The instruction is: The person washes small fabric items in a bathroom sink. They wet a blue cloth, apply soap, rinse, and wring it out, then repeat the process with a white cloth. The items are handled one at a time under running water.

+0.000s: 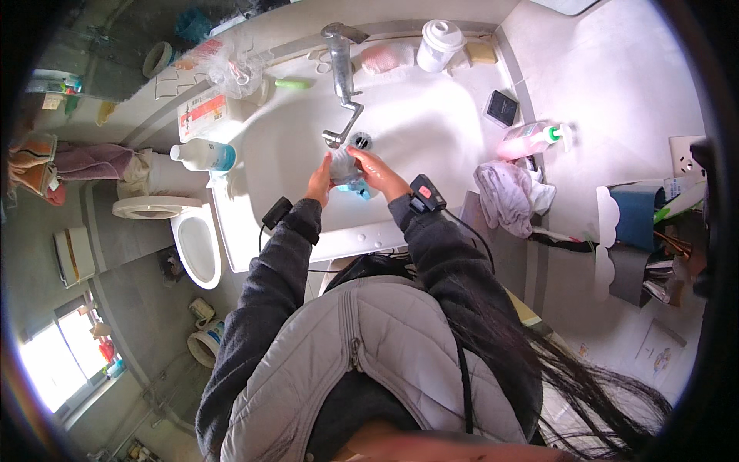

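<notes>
Both hands are over the white sink basin point(427, 115), just below the swivel spout of the metal faucet point(342, 69). My left hand point(319, 182) and my right hand point(375, 170) hold a clear, whitish object point(344, 167) between them; it looks like a cup or container, but its exact kind cannot be told. My right hand looks wet. Beneath the hands a light-blue item point(357, 188) shows, partly hidden. The drain point(361, 141) lies just behind the fingertips.
A white bottle point(202, 155) and a box point(202, 114) stand on the left rim. Along the back are a green-handled item point(293, 84) and a white lidded container point(440, 46). On the right are a black box point(500, 108), a pink pump bottle point(528, 140) and a crumpled cloth point(505, 193).
</notes>
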A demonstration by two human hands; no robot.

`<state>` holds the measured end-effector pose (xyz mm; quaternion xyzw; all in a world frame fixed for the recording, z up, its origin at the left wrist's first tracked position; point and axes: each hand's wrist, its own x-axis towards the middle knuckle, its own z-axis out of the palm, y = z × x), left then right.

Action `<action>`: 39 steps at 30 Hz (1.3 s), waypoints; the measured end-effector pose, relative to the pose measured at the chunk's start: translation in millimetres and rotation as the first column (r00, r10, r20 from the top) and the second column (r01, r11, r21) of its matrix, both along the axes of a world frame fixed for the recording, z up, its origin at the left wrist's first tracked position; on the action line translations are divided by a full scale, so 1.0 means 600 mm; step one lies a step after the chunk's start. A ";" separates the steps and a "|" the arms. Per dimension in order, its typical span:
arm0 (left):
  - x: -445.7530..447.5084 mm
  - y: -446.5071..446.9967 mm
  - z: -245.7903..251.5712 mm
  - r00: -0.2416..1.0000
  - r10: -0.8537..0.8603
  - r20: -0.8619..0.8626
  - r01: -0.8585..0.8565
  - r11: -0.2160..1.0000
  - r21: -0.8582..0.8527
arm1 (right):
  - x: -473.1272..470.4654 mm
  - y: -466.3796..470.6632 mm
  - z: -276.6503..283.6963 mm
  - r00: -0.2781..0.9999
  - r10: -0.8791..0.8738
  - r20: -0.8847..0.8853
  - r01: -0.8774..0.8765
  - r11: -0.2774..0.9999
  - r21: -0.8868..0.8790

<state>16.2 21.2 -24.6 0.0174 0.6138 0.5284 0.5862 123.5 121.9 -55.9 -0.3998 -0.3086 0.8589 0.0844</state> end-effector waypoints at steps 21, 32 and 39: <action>-0.071 -0.039 0.026 0.888 0.203 0.413 -0.304 0.933 0.194 | 0.000 -0.002 -0.043 0.930 0.334 0.154 -0.367 0.835 0.411; 0.011 0.030 -0.054 0.790 0.301 0.535 -0.394 0.917 0.066 | -0.059 -0.043 0.043 0.999 -0.027 -0.022 0.030 0.327 0.944; 0.039 0.038 -0.126 0.788 0.438 0.433 -0.512 0.857 0.065 | -0.076 -0.032 -0.001 0.948 -0.206 0.244 -0.118 0.485 0.866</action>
